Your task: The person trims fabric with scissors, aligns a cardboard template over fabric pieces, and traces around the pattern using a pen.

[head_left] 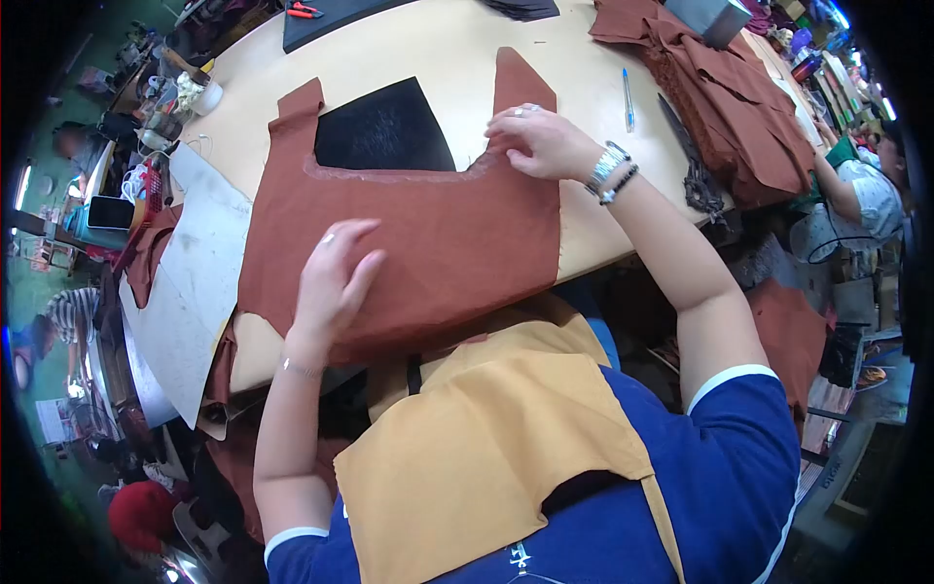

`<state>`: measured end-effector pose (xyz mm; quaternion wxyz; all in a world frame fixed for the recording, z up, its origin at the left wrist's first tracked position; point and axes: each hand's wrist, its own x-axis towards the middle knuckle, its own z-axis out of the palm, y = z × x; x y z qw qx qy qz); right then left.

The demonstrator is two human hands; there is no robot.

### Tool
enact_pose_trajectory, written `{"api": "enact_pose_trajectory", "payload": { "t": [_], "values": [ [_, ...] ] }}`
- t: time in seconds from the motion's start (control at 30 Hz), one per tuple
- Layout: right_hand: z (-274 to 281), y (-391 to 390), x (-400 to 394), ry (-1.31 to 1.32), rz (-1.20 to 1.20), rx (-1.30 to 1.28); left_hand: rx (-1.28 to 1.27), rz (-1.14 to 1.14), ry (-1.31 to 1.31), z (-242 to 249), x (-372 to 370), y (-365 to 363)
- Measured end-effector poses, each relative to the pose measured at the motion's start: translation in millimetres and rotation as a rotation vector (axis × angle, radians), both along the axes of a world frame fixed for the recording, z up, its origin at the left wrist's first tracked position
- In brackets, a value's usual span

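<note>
A large reddish-brown piece [428,234] lies spread on the pale table, its near edge hanging at the table's front. Its far side has a deep cutout with a strip standing up at each side. Over the left part of the piece is my left hand [336,273], fingers apart and holding nothing. My right hand [540,141] is at the base of the right strip, fingers bent together on the brown material at the cutout's corner. A black sheet [384,127] lies in the cutout, partly under the brown edge.
Folded brown material [710,107] is piled at the right, with dark scissors [686,146] and a blue pen [628,97] beside it. A grey-white board [195,273] lies left. Red-handled clippers [304,11] rest on a dark mat. A co-worker [871,190] is at far right.
</note>
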<state>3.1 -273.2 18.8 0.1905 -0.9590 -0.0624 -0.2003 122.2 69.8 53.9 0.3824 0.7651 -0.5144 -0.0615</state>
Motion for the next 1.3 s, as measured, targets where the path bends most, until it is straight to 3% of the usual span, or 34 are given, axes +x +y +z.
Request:
{"api": "enact_pose_trajectory", "payload": {
  "t": [0.17, 0.27, 0.37, 0.67, 0.93, 1.3],
  "values": [
    [2.1, -6.1, 23.8, 0.32, 0.062, -0.071, 0.024, -0.107, -0.218, -36.3, 14.5, -98.7],
    [12.0, -5.3, 25.1, 0.381, 0.064, -0.138, 0.026, -0.1, -0.273, -53.0, 17.1, -135.0],
    [10.1, -10.8, 24.3, 0.22, 0.126, -0.195, 0.064, -0.12, -0.297, -59.0, 16.7, -149.8],
    [21.2, -5.0, 30.5, 0.432, 0.151, 0.071, 0.051, -0.106, -0.244, -62.8, 11.8, -157.0],
    [-3.3, -18.2, 27.9, 0.21, 0.268, -0.084, 0.072, -0.099, -0.163, -66.5, 15.5, -151.5],
    [-24.7, -21.2, 7.0, 0.039, 0.247, -0.27, -0.035, -0.118, -0.386, -69.2, 12.7, -145.5]
  ]
}}
